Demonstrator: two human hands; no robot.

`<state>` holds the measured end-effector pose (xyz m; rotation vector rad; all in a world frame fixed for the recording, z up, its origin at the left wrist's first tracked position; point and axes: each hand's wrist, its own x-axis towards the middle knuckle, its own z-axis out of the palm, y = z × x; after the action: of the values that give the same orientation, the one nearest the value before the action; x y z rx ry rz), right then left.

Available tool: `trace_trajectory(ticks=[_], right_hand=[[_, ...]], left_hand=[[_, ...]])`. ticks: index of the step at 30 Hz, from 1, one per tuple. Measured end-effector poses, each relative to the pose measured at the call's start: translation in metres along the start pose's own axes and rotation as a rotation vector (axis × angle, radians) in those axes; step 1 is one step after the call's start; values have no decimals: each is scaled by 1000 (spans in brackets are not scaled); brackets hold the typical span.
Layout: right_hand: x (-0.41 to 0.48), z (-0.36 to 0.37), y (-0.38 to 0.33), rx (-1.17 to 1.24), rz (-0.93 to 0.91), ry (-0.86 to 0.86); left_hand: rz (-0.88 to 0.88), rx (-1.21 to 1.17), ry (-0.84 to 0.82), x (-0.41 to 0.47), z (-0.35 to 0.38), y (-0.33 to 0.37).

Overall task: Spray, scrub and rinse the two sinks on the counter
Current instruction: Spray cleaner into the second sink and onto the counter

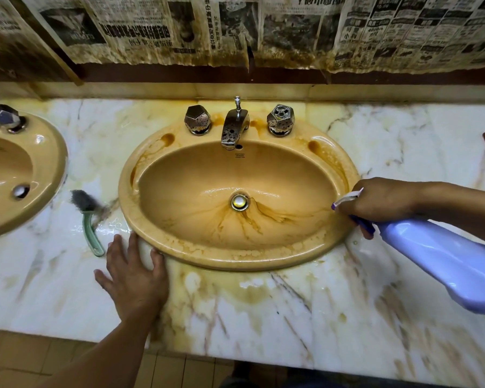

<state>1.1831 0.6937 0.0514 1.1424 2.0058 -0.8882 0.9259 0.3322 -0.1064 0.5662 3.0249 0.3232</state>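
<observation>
Head: right hand point(381, 200) grips spray bottle point(445, 261) — nozzle point(345, 198) over sink point(235, 260) rim.

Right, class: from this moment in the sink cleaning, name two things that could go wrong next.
The spray bottle in the right hand points its nozzle across the sink; mist may drift toward the left hand. That hand rests on the wet marble counter, so it might slip.

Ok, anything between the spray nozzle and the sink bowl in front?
Nothing visible. The right hand holds the spray bottle at the right rim of the sink, nozzle facing the open bowl. The brush lies on the counter, left; the left hand rests by the front-left rim.
</observation>
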Motion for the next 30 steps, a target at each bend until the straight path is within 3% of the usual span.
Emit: trace_trajectory(ticks=[4,9,15,23,30], right_hand=[[0,4,2,-22,6,134],[-4,14,3,99,77,120],[-4,22,9,188,23,266],[-5,57,-5,255,-179,46],[-5,86,-34,524,-377,-179]], left_hand=[[3,-3,1,0,-1,0],[-26,-22,-12,-1,0,0],[-14,-15,2,-1,-1,0],[-14,-14,10,-1,-1,1],[-12,-19,10,-2,-1,1]])
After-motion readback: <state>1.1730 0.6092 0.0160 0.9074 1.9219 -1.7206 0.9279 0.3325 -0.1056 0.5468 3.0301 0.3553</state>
